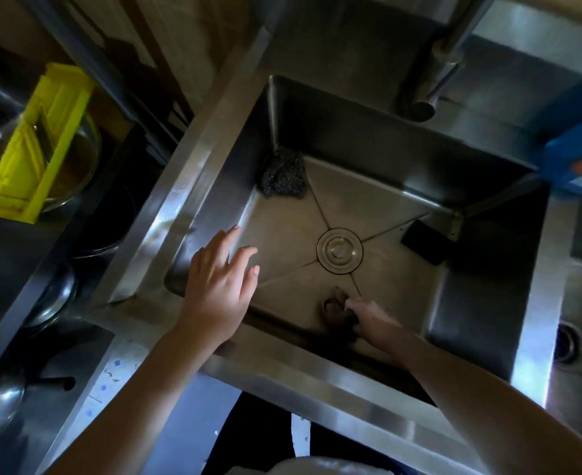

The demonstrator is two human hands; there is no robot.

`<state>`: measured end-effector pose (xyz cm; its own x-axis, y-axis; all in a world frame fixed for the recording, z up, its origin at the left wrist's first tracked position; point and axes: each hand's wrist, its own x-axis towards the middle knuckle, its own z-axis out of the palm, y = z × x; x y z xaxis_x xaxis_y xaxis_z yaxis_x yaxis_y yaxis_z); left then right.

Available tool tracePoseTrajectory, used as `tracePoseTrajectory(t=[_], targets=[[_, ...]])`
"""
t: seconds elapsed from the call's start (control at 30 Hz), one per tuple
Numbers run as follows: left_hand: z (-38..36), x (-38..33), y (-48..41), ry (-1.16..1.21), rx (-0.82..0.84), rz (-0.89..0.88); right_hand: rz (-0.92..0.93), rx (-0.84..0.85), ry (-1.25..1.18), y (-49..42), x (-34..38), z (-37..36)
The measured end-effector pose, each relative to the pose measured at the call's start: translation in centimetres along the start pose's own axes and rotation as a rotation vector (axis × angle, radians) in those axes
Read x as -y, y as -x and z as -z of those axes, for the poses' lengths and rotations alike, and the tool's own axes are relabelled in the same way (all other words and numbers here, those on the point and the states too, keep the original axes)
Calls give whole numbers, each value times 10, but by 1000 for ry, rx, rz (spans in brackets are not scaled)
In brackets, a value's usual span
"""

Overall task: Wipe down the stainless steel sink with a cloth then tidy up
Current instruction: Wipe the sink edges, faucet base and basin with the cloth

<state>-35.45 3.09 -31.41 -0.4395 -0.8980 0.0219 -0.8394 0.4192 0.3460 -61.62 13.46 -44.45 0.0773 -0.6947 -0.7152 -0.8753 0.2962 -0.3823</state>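
reaching down into the sink, the person's right hand gripped a dark, bunched cloth with curled fingers, pressing it on the basin floor just beside the near wall, on the near side of the drain. bunching it that way probably gave a firm pad to rub with. the left hand hovered over the left edge of the basin, fingers spread and nearly straight, holding nothing; whether it touched the steel could not be told. it looked placed for balance while the other arm leaned in. a steel scourer sat tucked in the far left corner of the basin, and a black block, perhaps a sponge, lay against the right wall. both were well apart from the cloth, likely pushed aside so the floor could be wiped. the tap hung over the far rim. a blue carton stood on the far right ledge, and a yellow slicer rested across a glass bowl on the left counter. judging by the cloth's place at the near edge, wiping was under way and tidying not yet begun.
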Motion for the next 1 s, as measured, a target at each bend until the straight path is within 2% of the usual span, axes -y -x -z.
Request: tracePoseTrajectory(t=[0.1, 0.17, 0.47, 0.77, 1.0], targets=[[10, -6, -1, 10, -10, 37, -103, -91, -64, 9, 9, 28], [18, -9, 0, 11, -24, 63, -89, -170, -39, 16, 17, 45], [69, 1, 2, -12, -184, 140, 170, -371, -17, 55, 86, 133], [135, 18, 7, -45, -288, 193, 396, -486, -29, 80, 175, 199], [184, 37, 6, -29, -417, 203, 555, -600, 56, 101, 244, 237]])
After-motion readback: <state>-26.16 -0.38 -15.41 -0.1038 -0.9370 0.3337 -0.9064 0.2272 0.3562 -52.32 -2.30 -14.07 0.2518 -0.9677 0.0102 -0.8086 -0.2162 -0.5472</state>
